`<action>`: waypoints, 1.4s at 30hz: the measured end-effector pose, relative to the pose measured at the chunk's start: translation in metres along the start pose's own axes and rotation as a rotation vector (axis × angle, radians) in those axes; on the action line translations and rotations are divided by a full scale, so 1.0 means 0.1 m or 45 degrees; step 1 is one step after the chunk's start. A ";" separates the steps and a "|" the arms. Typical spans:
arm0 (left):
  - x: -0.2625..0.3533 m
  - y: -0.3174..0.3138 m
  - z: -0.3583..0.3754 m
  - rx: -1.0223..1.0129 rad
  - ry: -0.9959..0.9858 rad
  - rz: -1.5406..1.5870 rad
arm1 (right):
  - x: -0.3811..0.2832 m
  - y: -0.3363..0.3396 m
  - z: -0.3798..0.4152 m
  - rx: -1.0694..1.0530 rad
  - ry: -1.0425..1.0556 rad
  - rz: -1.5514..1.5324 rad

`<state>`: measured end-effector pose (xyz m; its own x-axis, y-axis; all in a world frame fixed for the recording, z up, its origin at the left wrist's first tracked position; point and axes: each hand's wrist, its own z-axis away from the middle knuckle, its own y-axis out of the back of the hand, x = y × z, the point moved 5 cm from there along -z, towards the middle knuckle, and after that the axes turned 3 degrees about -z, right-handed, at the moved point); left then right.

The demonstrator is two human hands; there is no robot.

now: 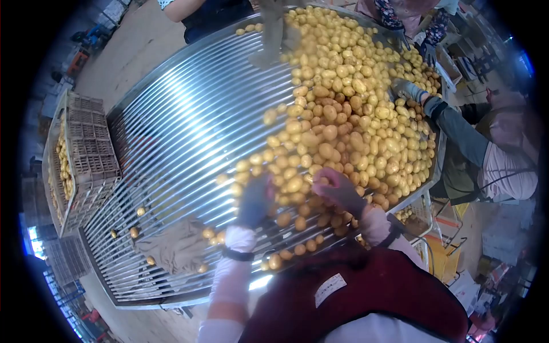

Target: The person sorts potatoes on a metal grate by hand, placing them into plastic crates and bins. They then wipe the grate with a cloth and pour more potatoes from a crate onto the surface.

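A large heap of yellow-brown potatoes (343, 108) covers the right part of a slatted metal sorting table (189, 126). My left hand (255, 200), in a grey glove, is at the heap's near left edge, beside several loose potatoes. Motion blurs its fingers, so their grip does not show. Over the near side of the heap is my right hand (341, 190), its bare fingers coming out of a grey glove. Those fingers curl inward close to the potatoes; whatever they may hold is hidden.
A crumpled brown cloth (174, 246) lies on the slats at the near left, with a few stray potatoes around it. Beyond the left edge stands a plastic crate (91, 154) of potatoes. Co-workers' gloved hands (407, 90) reach in from the right and far side.
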<state>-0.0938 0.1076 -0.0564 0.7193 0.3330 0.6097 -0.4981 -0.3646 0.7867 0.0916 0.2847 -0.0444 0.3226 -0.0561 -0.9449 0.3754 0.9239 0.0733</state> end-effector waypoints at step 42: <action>1.67 -0.48 0.44 -0.144 -0.219 0.961 | 0.21 -0.25 1.01 0.044 0.475 -0.537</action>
<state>0.0716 0.1421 0.0030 0.2266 -0.1127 0.9674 -0.9221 -0.3446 0.1759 0.1763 0.2223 -0.0338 -0.1881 -0.2747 -0.9429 0.4355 0.8372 -0.3308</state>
